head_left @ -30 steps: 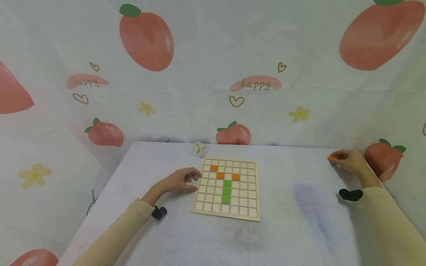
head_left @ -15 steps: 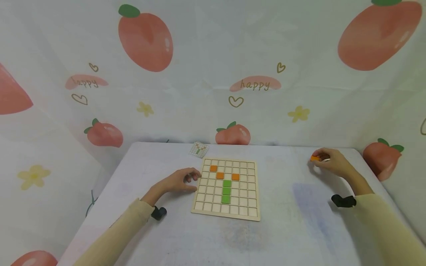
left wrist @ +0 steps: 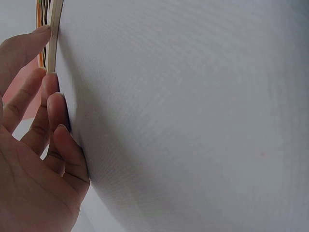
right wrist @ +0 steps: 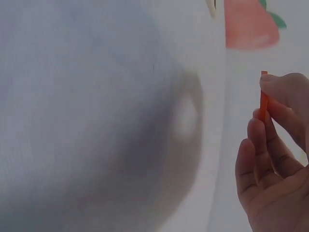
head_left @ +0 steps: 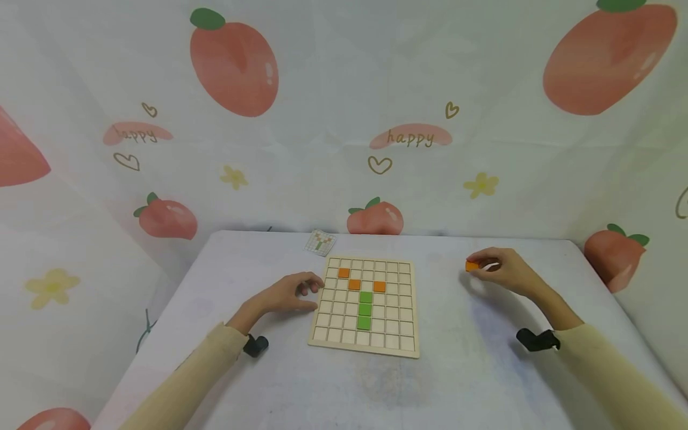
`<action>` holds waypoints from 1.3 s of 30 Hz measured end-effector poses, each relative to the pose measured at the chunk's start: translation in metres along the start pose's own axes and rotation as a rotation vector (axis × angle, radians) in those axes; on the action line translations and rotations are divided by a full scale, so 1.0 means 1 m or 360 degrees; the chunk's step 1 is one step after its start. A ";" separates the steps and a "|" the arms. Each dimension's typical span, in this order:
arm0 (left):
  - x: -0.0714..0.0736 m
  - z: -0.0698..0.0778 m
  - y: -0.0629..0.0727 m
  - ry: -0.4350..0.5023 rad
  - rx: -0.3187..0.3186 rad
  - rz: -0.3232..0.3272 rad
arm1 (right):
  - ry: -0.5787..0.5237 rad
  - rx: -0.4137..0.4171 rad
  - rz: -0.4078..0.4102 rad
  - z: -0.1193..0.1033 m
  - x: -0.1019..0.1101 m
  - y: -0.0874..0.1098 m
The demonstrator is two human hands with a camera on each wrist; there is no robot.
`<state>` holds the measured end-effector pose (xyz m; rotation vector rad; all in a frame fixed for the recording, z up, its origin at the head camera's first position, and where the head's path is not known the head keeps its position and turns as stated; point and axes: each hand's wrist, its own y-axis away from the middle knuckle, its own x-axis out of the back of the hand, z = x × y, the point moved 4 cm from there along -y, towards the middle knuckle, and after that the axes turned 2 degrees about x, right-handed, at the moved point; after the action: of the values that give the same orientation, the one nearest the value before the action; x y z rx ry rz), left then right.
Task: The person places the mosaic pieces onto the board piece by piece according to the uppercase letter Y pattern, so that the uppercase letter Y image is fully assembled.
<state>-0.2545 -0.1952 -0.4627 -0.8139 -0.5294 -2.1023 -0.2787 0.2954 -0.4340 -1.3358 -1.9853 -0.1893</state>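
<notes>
A square wooden grid board (head_left: 349, 349) lies on the table in the head view. Several flat square tiles sit in its cells: three orange, such as the orange tile (head_left: 379, 286), and a column of three green, such as the green tile (head_left: 365, 310). At the board's left edge rests my left hand (head_left: 282, 294), its fingertips (left wrist: 44, 30) against the side in the left wrist view. To the right of the board, my right hand (head_left: 505, 272) pinches another orange tile (right wrist: 264, 99) between thumb and fingers, above the table.
Behind the board, a small printed card (head_left: 321, 242) with a grid pattern lies near the back edge of the white table (head_left: 457, 382). A peach-patterned cloth (head_left: 322, 71) hangs behind it and at the sides. Dark wrist cameras are strapped at both cuffs.
My right hand has moved left across the table from the far right, carrying the orange tile towards the board. The left hand stays at the board's edge.
</notes>
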 end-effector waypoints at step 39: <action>-0.001 0.000 0.000 -0.0026 0.0012 0.0002 | -0.0028 0.0034 -0.0292 -0.048 -0.136 -0.085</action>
<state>-0.2542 -0.1947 -0.4638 -0.8278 -0.5453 -2.0928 -0.3009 0.1320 -0.4626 -1.1453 -2.1190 -0.2424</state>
